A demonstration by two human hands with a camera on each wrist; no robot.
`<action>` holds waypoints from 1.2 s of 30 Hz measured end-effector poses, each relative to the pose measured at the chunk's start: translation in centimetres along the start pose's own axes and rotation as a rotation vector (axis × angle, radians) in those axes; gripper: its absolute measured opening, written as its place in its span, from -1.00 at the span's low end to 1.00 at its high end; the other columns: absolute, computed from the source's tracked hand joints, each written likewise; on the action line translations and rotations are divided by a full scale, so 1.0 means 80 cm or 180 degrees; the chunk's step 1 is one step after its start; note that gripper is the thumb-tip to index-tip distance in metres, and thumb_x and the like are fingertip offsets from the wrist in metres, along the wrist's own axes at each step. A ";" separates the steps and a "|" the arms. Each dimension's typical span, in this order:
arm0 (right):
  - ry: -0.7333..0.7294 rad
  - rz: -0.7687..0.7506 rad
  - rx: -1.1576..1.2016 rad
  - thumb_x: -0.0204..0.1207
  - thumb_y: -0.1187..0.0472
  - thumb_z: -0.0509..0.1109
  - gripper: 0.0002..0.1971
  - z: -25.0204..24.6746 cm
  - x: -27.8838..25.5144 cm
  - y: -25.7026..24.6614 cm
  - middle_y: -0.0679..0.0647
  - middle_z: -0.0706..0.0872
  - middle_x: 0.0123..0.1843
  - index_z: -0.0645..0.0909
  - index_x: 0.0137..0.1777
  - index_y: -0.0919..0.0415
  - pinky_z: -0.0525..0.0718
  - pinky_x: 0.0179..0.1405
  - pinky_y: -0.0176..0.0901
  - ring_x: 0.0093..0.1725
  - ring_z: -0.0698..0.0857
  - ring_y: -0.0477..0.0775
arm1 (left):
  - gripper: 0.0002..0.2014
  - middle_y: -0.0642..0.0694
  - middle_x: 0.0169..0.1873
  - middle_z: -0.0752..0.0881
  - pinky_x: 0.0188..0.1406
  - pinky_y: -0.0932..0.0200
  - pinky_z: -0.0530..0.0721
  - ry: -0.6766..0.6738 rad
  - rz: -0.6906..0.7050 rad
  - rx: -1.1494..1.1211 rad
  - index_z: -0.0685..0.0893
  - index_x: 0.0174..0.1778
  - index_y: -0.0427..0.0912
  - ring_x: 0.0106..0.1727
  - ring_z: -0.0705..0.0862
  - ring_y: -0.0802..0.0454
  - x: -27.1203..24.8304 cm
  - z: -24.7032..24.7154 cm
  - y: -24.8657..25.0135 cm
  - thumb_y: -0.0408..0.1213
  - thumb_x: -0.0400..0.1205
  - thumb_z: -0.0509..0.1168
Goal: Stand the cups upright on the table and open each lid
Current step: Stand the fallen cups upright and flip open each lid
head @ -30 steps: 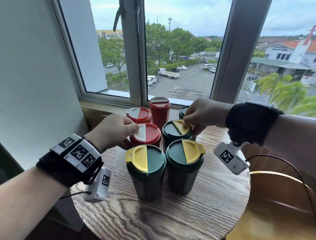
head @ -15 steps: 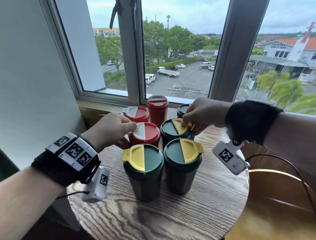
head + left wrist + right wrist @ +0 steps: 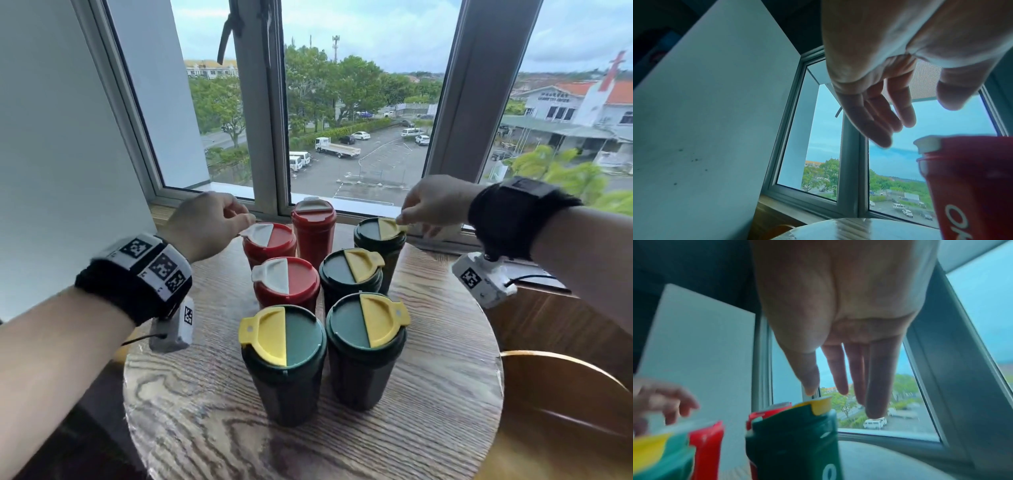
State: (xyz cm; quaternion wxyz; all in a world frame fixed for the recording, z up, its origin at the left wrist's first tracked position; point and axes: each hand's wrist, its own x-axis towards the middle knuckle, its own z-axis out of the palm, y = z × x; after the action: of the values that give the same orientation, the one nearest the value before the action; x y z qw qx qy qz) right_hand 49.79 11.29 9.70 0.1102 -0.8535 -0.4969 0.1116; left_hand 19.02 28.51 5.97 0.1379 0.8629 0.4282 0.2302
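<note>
head view downward, wrist views upward, sharing cups (image 3: 313, 236)

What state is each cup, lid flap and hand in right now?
Red cups: three, upright.
Green cups: four, upright.
Lid flaps: all lying flat.
Left hand: fingers relaxed, at rear red cup's white flap.
Right hand: fingers straight, at rear green cup's yellow flap.

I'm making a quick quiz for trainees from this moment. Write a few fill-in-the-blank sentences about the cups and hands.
1. The table holds ____ cups in all.
2. The green cups' lids have flaps coloured ____.
3. The left hand reaches to a cup coloured ____.
4. The right hand reaches to the ____ green cup.

Missing words: seven; yellow; red; farthest
</note>
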 end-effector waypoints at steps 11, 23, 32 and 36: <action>-0.0557 0.0405 0.1554 0.57 0.36 0.46 -0.75 0.022 0.035 -0.018 0.48 0.84 -0.10 0.70 0.12 0.58 0.88 -0.21 0.02 -0.17 0.88 0.36 | -0.82 -0.32 -0.40 0.81 -0.43 -0.03 0.84 -0.1431 -0.1126 -0.1508 0.70 0.07 -0.47 -0.36 0.84 -0.32 0.036 0.017 0.004 -0.41 0.65 0.35; -0.0930 0.0062 0.1554 0.56 0.34 0.48 -0.75 0.037 0.059 -0.063 0.42 0.85 -0.11 0.70 0.12 0.55 0.85 -0.25 -0.06 -0.24 0.87 0.27 | -0.82 -0.39 -0.20 0.72 -0.57 0.11 0.76 -0.1363 -0.1161 -0.1669 0.68 0.06 -0.46 -0.53 0.75 -0.16 0.024 0.027 0.031 -0.43 0.62 0.29; -0.0856 0.0020 0.1516 0.55 0.34 0.49 -0.75 0.043 0.058 -0.060 0.44 0.84 -0.07 0.71 0.12 0.55 0.84 -0.29 -0.08 -0.26 0.86 0.26 | -0.80 -0.37 -0.12 0.78 -0.58 0.14 0.72 -0.1327 -0.1030 -0.1445 0.70 0.03 -0.43 -0.56 0.77 -0.09 0.021 0.030 0.036 -0.35 0.65 0.29; -0.0920 -0.0159 0.1194 0.60 0.13 0.48 -0.68 0.040 0.061 -0.056 0.35 0.85 -0.16 0.74 0.05 0.46 0.86 -0.24 0.02 -0.26 0.88 0.29 | -0.81 -0.29 -0.11 0.73 -0.48 0.03 0.77 -0.1441 -0.0846 -0.1308 0.71 -0.08 -0.32 -0.38 0.76 -0.20 0.018 0.029 0.032 -0.28 0.68 0.26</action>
State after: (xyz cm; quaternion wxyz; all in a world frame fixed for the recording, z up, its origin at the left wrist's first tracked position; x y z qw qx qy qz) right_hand 47.51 17.96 7.59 0.1973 -0.7807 -0.4991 0.3202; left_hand 22.72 28.09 5.46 0.4295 0.7829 0.4401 0.0943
